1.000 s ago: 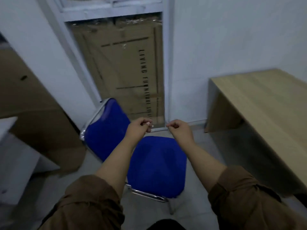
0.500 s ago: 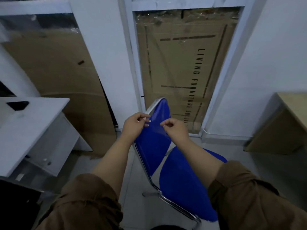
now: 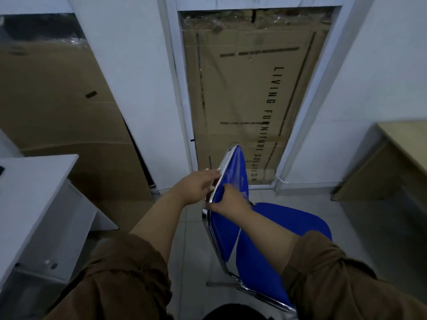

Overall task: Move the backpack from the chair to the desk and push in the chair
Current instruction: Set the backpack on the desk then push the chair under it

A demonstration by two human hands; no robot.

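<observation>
A person's fingers (image 3: pixel 213 175) are closing on the top edge of a blue chair's backrest (image 3: pixel 233 181). The left hand (image 3: pixel 196 187) is reaching in from the left with fingers only loosely curled, their tips touching the chrome rim. The right hand (image 3: pixel 227 202) is wrapping the same edge from the near side, thumb pressing on the blue padding; whether its fingers are fully clamped behind the frame cannot be told. The chair (image 3: pixel 265 239) is standing on the tiled floor in front of a cardboard-filled doorway (image 3: pixel 242 88), its seat bare and pointing right toward a wooden desk (image 3: pixel 402 144) at the far right. A white desk (image 3: pixel 30 181) is sitting at the left. No backpack is showing anywhere. The chair is looking light and rigid, a thin padded shell on slick metal tubing, so the top rail is probably the best hold for steering it; the legs may scrape or snag on the tiles.
</observation>
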